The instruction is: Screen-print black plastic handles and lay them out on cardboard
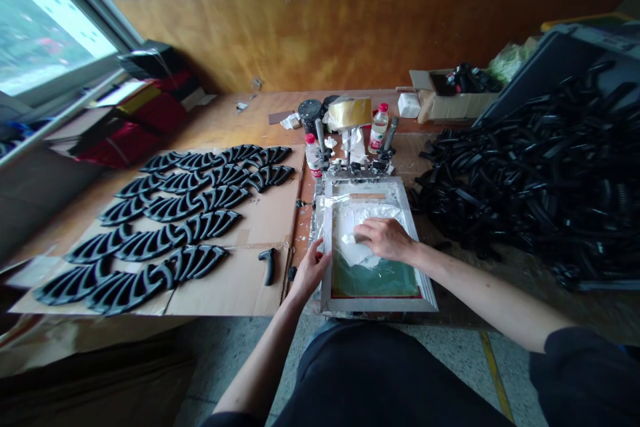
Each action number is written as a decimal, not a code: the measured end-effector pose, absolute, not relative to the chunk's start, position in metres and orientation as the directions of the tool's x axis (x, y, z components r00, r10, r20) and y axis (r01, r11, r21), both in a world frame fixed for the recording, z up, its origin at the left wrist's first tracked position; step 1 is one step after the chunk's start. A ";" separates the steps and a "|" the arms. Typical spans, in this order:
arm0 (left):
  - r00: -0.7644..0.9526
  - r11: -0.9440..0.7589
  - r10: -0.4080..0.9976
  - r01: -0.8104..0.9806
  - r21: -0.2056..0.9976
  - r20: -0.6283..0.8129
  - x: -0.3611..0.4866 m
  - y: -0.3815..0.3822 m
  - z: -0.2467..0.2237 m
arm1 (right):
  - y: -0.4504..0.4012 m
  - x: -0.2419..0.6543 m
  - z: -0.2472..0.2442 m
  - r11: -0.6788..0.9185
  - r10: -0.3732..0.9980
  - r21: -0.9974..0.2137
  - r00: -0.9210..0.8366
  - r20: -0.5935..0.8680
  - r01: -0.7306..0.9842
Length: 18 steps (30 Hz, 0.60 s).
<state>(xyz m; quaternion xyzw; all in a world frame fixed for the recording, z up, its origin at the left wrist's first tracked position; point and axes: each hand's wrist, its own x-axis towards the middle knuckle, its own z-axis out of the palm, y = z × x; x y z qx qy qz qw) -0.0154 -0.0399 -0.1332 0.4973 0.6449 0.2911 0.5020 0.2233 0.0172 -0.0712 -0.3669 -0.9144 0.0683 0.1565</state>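
Note:
A metal-framed screen (427,285) lies flat in front of me, clamped at its far edge, with white paste (356,255) on its green mesh. My right hand (384,238) is over the mesh, its fingers closed on a small white wad (349,239) that touches the paste. At the frame's left side, my left hand (313,267) rests against the edge, with its thumb and fingers apart and nothing visible in it. A thin brown strip (367,196) lies near the far end of the screen.
Rows of black curved parts (150,283) and one single part (269,265) lie on cardboard (240,293) at left. A large heap of black parts (540,173) fills the right. Red-capped bottles (379,129), a black jar (310,113) and a tape roll (350,112) stand behind the screen.

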 end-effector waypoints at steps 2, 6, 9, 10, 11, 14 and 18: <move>0.040 0.330 0.933 0.304 0.894 -0.358 -0.017 -0.040 -0.121 | 0.046 0.214 -0.057 0.623 0.782 -0.274 -0.567 0.260 0.733; 0.032 0.331 0.940 0.141 0.933 -0.339 -0.017 -0.039 -0.082 | 0.096 0.238 -0.028 0.399 0.913 -0.391 -0.322 0.250 0.829; -0.017 0.295 0.955 -0.014 0.955 -0.295 -0.012 -0.029 -0.050 | 0.112 0.300 -0.024 0.179 0.968 -0.551 -0.045 0.247 0.815; -0.034 0.255 0.966 -0.067 0.965 -0.258 -0.010 -0.022 -0.039 | 0.112 0.321 -0.029 0.089 0.971 -0.597 0.063 0.229 0.797; -0.055 0.201 0.977 -0.114 0.973 -0.208 -0.007 -0.014 -0.029 | 0.108 0.338 -0.037 0.016 0.968 -0.622 0.143 0.204 0.783; -0.113 0.004 0.993 -0.206 0.979 -0.027 0.004 0.016 -0.002 | 0.081 0.351 -0.072 -0.063 0.975 -0.637 0.184 0.125 0.768; -0.155 -0.082 0.987 -0.275 0.958 0.040 0.018 0.036 0.009 | 0.029 0.296 -0.119 0.211 0.976 -0.527 -0.209 0.064 0.823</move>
